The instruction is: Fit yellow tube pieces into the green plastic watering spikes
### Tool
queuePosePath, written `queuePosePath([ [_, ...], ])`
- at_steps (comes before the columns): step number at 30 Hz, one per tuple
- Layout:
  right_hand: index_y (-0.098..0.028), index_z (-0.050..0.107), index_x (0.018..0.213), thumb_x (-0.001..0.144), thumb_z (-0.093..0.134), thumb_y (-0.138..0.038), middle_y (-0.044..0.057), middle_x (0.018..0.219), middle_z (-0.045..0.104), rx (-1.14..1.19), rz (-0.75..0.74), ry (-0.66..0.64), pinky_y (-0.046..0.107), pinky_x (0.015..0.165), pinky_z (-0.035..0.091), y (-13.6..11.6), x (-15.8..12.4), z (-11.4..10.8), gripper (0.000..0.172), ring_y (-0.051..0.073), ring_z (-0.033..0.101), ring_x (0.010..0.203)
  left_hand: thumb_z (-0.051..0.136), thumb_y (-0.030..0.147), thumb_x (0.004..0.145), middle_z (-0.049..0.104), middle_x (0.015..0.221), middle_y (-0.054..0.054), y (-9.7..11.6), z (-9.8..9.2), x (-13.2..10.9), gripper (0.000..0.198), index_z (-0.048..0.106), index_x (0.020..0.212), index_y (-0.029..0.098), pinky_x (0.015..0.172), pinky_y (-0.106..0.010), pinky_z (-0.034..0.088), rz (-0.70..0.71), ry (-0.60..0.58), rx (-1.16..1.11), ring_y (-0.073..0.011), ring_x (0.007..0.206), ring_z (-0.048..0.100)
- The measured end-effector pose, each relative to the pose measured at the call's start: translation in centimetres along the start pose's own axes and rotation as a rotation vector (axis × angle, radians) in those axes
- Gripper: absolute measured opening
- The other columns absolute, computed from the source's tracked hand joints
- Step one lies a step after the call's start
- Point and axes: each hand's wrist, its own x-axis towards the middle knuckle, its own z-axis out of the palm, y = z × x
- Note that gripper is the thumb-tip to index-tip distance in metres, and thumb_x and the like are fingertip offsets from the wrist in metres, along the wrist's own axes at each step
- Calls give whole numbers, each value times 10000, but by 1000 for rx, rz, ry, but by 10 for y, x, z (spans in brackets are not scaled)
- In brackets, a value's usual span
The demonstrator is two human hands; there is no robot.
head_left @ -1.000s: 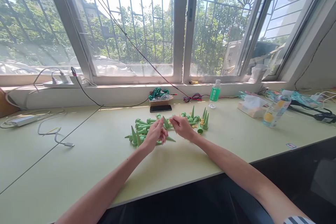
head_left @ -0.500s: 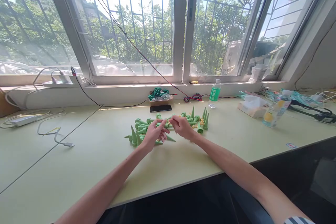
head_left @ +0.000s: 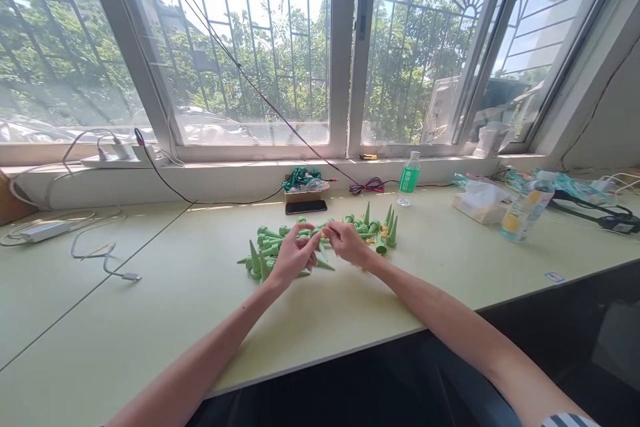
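My left hand (head_left: 295, 257) is closed, with thumb and fingers around a green plastic spike (head_left: 323, 251) whose tapered end points down toward the table. Close beside it, my right hand (head_left: 348, 243) pinches a small yellowish piece (head_left: 325, 232) at the spike's upper end; its exact kind is too small to make out. Several more green spikes with ribbed caps lie around and behind both hands. On the left, one spike (head_left: 255, 261) stands point up, and on the right another spike (head_left: 393, 232) does too. Small yellow pieces (head_left: 373, 239) are scattered among the right-hand spikes.
Behind the spikes lie a black phone (head_left: 306, 207) and a small box (head_left: 303, 195) with green stuff in it. A green-labelled bottle (head_left: 409, 179), a tissue box (head_left: 481, 205) and another bottle (head_left: 525, 213) stand on the right. White cables (head_left: 107, 257) lie at left.
The left hand has turned slightly, and a green spike now shows hanging point down between the hands. My right hand has hardly moved.
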Motion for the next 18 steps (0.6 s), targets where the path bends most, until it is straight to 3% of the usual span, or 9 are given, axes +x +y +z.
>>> queuePosePath([
  [18, -202, 411, 589, 946, 365, -378, -33, 432, 438, 18, 46, 22, 239, 511, 308, -3, 2, 0, 401, 110, 419, 457, 589, 412, 813, 560, 697, 27, 6, 2, -7, 363, 513, 1131, 254, 443, -189, 425, 203, 32, 326, -95, 488, 509],
])
